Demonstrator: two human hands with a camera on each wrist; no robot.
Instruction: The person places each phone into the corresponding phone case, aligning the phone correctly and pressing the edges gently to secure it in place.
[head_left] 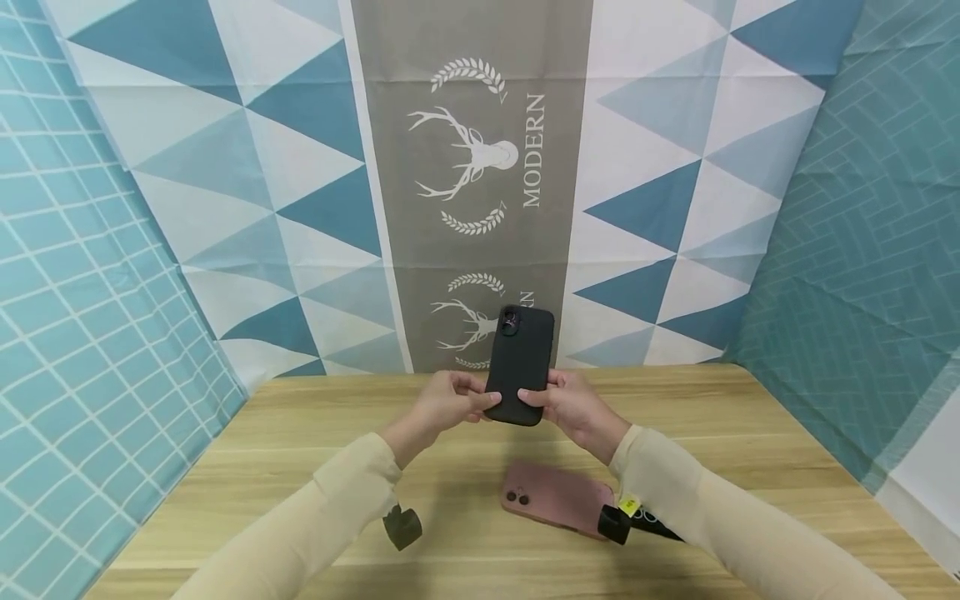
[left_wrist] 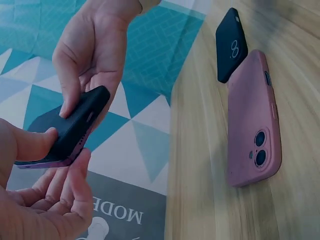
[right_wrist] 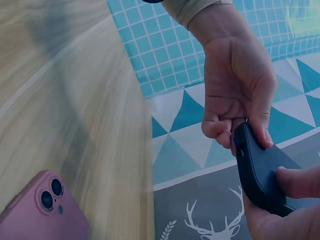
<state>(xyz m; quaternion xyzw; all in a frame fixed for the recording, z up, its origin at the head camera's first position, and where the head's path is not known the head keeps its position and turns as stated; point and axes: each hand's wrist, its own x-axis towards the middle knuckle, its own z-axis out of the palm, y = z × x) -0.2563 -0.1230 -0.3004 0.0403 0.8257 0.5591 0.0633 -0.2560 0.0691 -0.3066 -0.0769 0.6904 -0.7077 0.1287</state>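
A black phone case (head_left: 525, 360) with a camera cutout at its upper left is held up above the table, its back toward the head camera. My left hand (head_left: 448, 402) grips its lower left corner, thumb on the back and fingers beneath. The right hand (head_left: 576, 410) grips the lower right edge, its thumb (right_wrist: 261, 120) pressing on the back. A pinkish purple edge (left_wrist: 60, 163) shows along the underside of the black case in the left wrist view. Below on the table lies a pink phone (head_left: 557, 500) with two camera lenses, back up.
Another black case (left_wrist: 232, 45) with white round marks lies beside the pink phone, partly behind the right sleeve in the head view. The wooden table (head_left: 315, 467) ends at a patterned cloth wall (head_left: 480, 50). Blue tiled cloth (head_left: 90, 317) hangs at the left.
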